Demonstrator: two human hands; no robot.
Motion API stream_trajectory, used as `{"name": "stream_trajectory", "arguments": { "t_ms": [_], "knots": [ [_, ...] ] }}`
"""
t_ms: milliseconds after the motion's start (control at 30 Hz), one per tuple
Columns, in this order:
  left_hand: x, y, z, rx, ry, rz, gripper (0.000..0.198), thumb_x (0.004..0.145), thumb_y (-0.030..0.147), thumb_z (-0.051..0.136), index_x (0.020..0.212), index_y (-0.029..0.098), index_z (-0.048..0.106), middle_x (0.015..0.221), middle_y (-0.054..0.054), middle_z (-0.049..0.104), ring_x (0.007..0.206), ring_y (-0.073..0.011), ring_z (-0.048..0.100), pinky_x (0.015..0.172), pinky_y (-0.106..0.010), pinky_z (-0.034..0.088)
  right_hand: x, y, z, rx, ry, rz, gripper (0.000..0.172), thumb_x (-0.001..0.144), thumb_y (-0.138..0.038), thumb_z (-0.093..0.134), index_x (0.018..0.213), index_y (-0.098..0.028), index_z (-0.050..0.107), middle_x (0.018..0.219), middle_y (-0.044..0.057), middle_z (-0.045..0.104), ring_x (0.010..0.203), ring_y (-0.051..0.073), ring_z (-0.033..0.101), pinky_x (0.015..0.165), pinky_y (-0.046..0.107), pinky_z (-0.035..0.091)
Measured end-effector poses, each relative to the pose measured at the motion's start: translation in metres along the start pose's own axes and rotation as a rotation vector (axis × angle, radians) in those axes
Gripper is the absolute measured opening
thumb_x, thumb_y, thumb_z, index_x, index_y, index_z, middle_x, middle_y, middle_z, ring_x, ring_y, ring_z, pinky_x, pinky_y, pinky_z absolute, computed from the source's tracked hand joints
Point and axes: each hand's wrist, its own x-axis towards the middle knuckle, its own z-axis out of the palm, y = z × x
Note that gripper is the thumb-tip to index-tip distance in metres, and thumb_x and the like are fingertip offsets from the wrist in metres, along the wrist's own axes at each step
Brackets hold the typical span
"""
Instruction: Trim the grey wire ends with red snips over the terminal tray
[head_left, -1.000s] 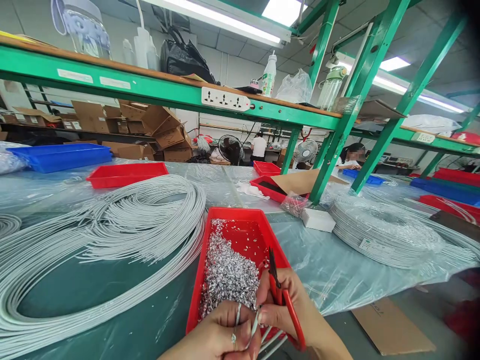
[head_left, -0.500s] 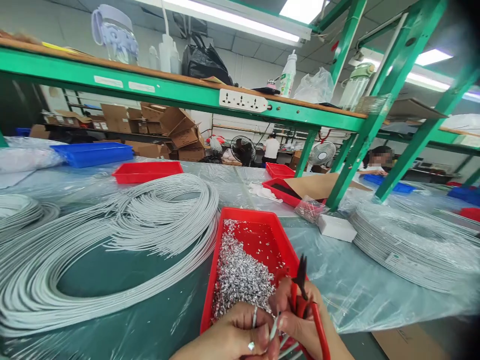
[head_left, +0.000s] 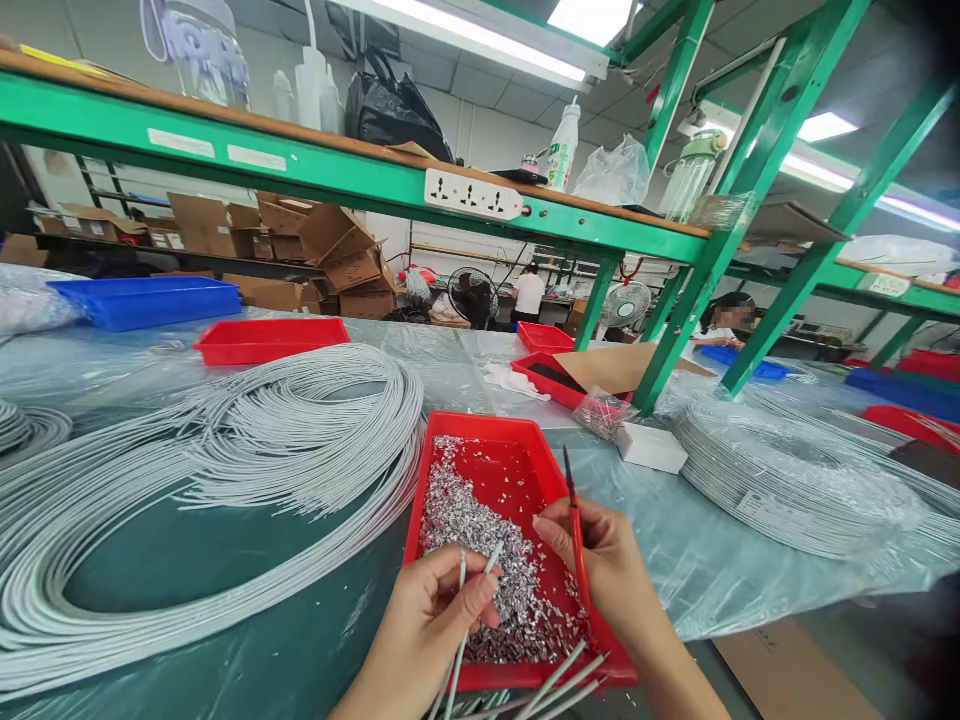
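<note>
**Over the red tray: cable ends in one hand, cutters in the other**

Above the near end of a red tray [head_left: 480,430], both hands work close together. The left hand [head_left: 427,625] has its fingers closed around a few thin grey cable ends [head_left: 461,590], which stick up between thumb and forefinger and trail down past the wrist toward the bottom edge. The right hand [head_left: 611,565] grips a pair of red-handled cutters [head_left: 576,530], fingers wrapped about the handles, the dark tip pointing up and away; whether the blades are parted is too small to tell. The two hands are near each other but apart.

Inside the tray lies a heap of small silvery clippings [head_left: 480,560], thickest toward the near side. More loose cable ends [head_left: 559,680] cross the tray's near rim.

The tray sits on a counter [head_left: 225,560] covered with clear plastic sheet. To its left is a large coil of grey cable [head_left: 247,470]; to its right, another coil [head_left: 787,475] and a small white box [head_left: 651,447]. Farther back stand a second red tray [head_left: 270,340] and a blue tray [head_left: 146,300], beneath a green shelf [head_left: 337,185].
</note>
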Motion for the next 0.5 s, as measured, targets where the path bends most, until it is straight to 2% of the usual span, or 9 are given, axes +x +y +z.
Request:
{"name": "stream_trajectory", "arguments": {
  "t_ms": [100, 167, 233, 300, 400, 500],
  "knots": [
    [0.0, -0.003, 0.0, 0.028, -0.007, -0.027, 0.029, 0.072, 0.044, 0.064, 0.075, 0.015, 0.068, 0.059, -0.002, 0.065, 0.054, -0.0124, 0.05, 0.051, -0.021, 0.038, 0.004, 0.0, -0.004, -0.032, -0.04, -0.011, 0.021, 0.069, -0.036, 0.069, 0.071, -0.016, 0.062, 0.054, -0.003, 0.052, 0.049, 0.013, 0.046, 0.048, 0.024, 0.04],
    [-0.001, -0.007, 0.0, 0.013, -0.041, -0.052, 0.033, 0.072, 0.045, 0.064, 0.084, 0.015, 0.07, 0.073, -0.005, 0.067, 0.058, -0.0133, 0.051, 0.054, -0.022, 0.042, 0.003, 0.001, -0.006, -0.061, -0.089, -0.042, 0.02, 0.075, -0.033, 0.064, 0.086, -0.016, 0.062, 0.069, 0.001, 0.061, 0.064, 0.018, 0.055, 0.062, 0.028, 0.046],
    [-0.003, -0.011, -0.001, -0.024, -0.073, -0.067, 0.036, 0.071, 0.044, 0.064, 0.093, 0.016, 0.069, 0.081, -0.005, 0.064, 0.061, -0.0134, 0.052, 0.055, -0.024, 0.046, -0.003, 0.002, -0.009, -0.058, -0.133, -0.068, 0.028, 0.077, -0.029, 0.062, 0.102, -0.017, 0.055, 0.088, 0.005, 0.065, 0.082, 0.021, 0.059, 0.076, 0.031, 0.047],
    [-0.004, -0.014, -0.002, -0.066, -0.091, -0.076, 0.037, 0.071, 0.043, 0.065, 0.097, 0.017, 0.068, 0.073, -0.001, 0.059, 0.059, -0.0125, 0.054, 0.056, -0.025, 0.048, -0.013, 0.003, -0.014, -0.032, -0.153, -0.071, 0.041, 0.075, -0.026, 0.063, 0.113, -0.019, 0.047, 0.103, 0.009, 0.063, 0.093, 0.023, 0.058, 0.084, 0.034, 0.045],
    [-0.005, -0.012, -0.004, -0.166, -0.132, -0.124, 0.032, 0.068, 0.04, 0.07, 0.086, 0.015, 0.066, 0.056, 0.005, 0.052, 0.048, -0.0099, 0.055, 0.049, -0.022, 0.046, -0.036, 0.003, -0.026, -0.086, -0.21, -0.028, 0.053, 0.073, -0.023, 0.061, 0.122, -0.02, 0.042, 0.115, 0.013, 0.058, 0.103, 0.026, 0.055, 0.086, 0.037, 0.046],
    [-0.005, -0.005, -0.006, -0.223, -0.119, -0.161, 0.028, 0.063, 0.037, 0.074, 0.068, 0.013, 0.06, 0.053, 0.005, 0.056, 0.043, -0.0083, 0.054, 0.043, -0.019, 0.043, -0.056, -0.004, -0.036, -0.31, -0.351, 0.087, 0.063, 0.066, -0.021, 0.066, 0.125, -0.019, 0.046, 0.116, 0.015, 0.058, 0.104, 0.03, 0.056, 0.086, 0.04, 0.047]
  ]
}}
